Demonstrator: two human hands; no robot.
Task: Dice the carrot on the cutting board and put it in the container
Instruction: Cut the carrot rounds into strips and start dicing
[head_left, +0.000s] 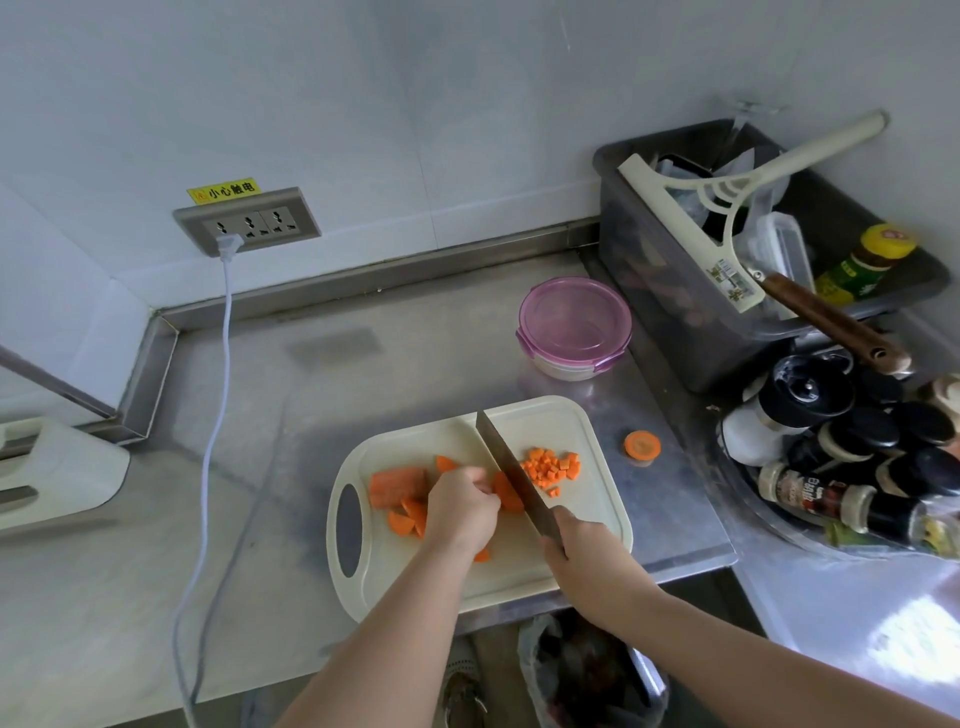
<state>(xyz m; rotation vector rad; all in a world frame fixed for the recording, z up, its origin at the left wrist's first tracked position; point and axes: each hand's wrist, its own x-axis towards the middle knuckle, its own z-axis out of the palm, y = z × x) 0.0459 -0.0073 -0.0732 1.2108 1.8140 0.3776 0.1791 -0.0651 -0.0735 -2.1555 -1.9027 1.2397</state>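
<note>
A cream cutting board (540, 561) lies on the steel counter. On its left part sit a thick carrot chunk (397, 486) and several carrot slices (408, 517). My left hand (462, 506) presses a carrot piece (506, 491) down against the board. My right hand (584, 543) grips the handle of a knife (511, 467), whose blade rests against that piece. A small pile of diced carrot (553, 467) lies right of the blade. The round container (574, 327) with a purple lid stands behind the board, lid on.
A carrot end slice (642, 445) lies on the counter right of the board. A grey bin (727, 270) with tools and a rack of spice bottles (857, 462) crowd the right. A white cord (218, 415) hangs from the wall socket at left. A bin bag (587, 675) sits below the counter edge.
</note>
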